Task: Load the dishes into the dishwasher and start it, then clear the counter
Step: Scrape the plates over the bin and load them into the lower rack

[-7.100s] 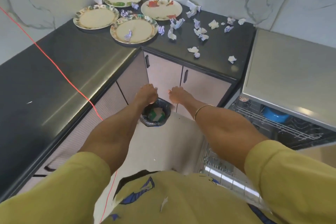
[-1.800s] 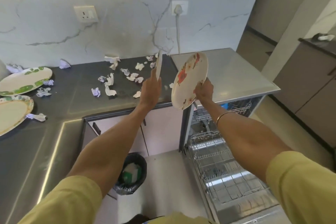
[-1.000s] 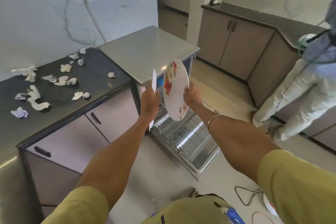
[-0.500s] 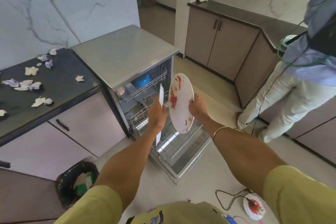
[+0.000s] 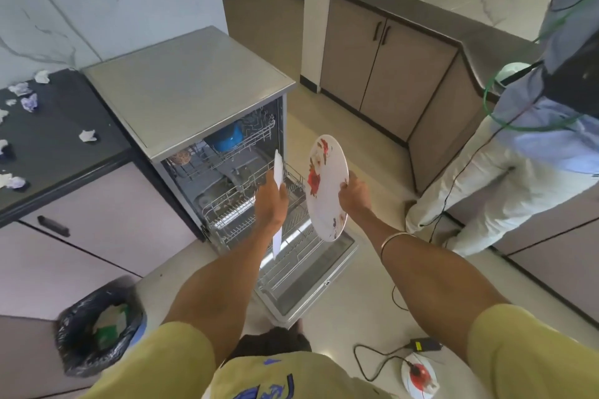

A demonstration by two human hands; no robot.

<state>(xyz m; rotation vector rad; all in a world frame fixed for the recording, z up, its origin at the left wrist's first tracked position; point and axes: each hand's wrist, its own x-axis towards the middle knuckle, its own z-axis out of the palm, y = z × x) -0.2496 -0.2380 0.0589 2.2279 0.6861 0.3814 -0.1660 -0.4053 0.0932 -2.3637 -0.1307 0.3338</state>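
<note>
The left hand (image 5: 270, 202) is clamped on a plate seen edge-on (image 5: 277, 168), so only its thin white rim shows above and below the fist. The right hand (image 5: 355, 194) grips the far rim of a second plate (image 5: 325, 188), held upright with its red flower pattern turned toward the camera. Both plates hang in the air over the open dishwasher (image 5: 201, 87), just above its pulled-out lower rack (image 5: 246, 214) and lowered door (image 5: 308, 288). The upper rack (image 5: 240, 146) already carries a blue bowl (image 5: 227, 138) (a patterned item beside it is too small to tell). Crumpled paper scraps (image 5: 87, 136) lie scattered on the dark surface (image 5: 55, 139) left of the dishwasher. A bin lined with a black bag (image 5: 97, 330) stands on the floor by the cabinets. Another person (image 5: 531, 146) stands at the right, near the far cabinets.
</note>
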